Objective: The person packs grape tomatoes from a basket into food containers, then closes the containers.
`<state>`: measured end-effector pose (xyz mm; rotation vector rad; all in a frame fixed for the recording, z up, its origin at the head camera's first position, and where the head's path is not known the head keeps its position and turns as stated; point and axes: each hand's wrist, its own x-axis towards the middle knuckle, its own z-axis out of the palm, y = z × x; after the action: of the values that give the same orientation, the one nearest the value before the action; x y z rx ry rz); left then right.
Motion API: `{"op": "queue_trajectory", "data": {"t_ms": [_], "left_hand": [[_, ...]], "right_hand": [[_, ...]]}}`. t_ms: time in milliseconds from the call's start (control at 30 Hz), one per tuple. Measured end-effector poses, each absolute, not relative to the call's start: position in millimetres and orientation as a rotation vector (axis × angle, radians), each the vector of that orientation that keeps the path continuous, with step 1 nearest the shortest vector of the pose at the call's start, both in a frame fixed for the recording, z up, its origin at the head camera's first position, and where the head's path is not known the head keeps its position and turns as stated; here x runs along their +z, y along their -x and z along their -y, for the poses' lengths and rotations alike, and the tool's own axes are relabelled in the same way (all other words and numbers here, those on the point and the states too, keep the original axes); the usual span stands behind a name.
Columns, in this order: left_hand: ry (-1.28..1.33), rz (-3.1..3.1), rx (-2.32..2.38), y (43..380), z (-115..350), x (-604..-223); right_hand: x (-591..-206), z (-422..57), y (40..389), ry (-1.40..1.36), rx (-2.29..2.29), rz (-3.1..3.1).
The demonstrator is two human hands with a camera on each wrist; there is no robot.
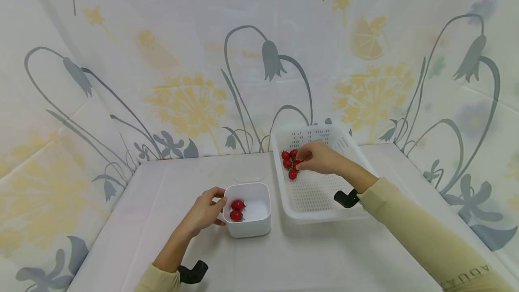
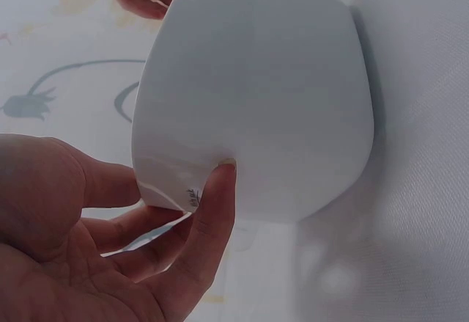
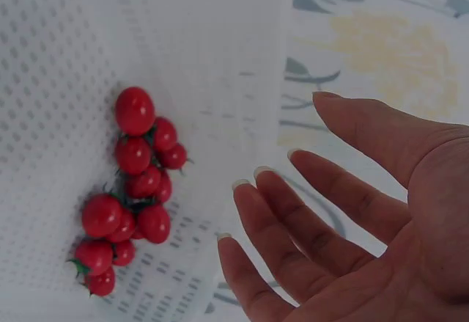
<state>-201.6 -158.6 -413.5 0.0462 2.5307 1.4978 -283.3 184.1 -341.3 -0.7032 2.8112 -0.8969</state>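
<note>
The left hand (image 1: 207,209) pinches the white box (image 1: 251,230), two tomatoes (image 1: 236,215) inside, while right of it the right hand (image 1: 320,159), empty, loosely spread, hovers at more tomatoes (image 1: 293,174) in a basket (image 1: 324,216), likely picking, which next needs a gentle pinch.

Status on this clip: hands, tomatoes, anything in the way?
Left hand holds white container; two tomatoes inside. Right hand empty, above more tomatoes in white basket. Its side wall stands between these and container.

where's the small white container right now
In the head view, the small white container stands on the table just left of the larger white basket, with the left hand touching its left side.
</note>
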Motion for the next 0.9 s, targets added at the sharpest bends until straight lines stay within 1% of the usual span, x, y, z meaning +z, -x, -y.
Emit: {"op": "queue_trajectory", "data": {"t_ms": [167, 433, 900], "left_hand": [[-0.048, -2.535, 1.493, 200.4, 158.3, -412.4], [-0.043, -2.537, 1.499, 202.2, 158.1, -415.0], [-0.042, -2.529, 1.507, 202.6, 159.6, -415.1]], "right_hand": [[-353.6, -204.2, 302.8, 0.682, -0.888, -2.842], [-367.3, -225.4, 323.8, 0.611, -0.88, -2.822], [-389.2, -231.5, 345.7, 0.507, -0.839, -2.801]]}}
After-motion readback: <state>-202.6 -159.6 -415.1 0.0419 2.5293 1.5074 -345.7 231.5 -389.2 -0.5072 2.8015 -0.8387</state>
